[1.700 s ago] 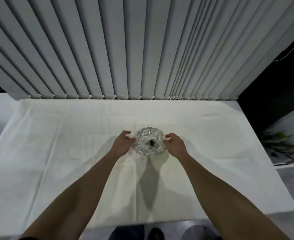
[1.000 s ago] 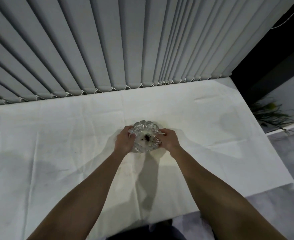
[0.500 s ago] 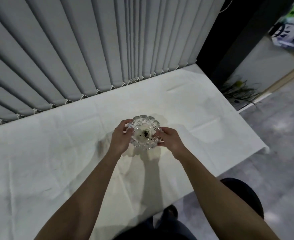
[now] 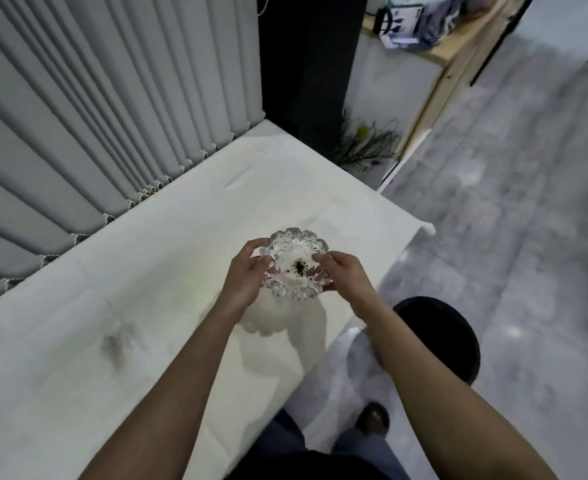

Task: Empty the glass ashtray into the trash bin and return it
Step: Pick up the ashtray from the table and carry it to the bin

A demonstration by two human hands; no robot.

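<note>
A scalloped glass ashtray (image 4: 296, 268), a dark smudge of ash at its centre, is held level above the right end of a white-clothed table (image 4: 78, 341), clear of the cloth, its shadow falling on the fabric below. The left hand (image 4: 245, 277) clamps its left rim, thumb over the top; the right hand (image 4: 346, 277) grips the opposite rim, fingers curled underneath, a two-sided hold that appears meant to keep the bowl flat so nothing spills. Just beyond the table's near right corner stands a round black trash bin (image 4: 455, 336), partly hidden by the right forearm; whether it is open at the top cannot be told from here. Grey floor (image 4: 527, 220) stretches wide and bare to the right, leaving free room to swing the ashtray past the table edge and over the bin. Vertical blinds (image 4: 95, 98) close off the far side; a sprig of greenery (image 4: 365, 147) sits well beyond the table's end
</note>
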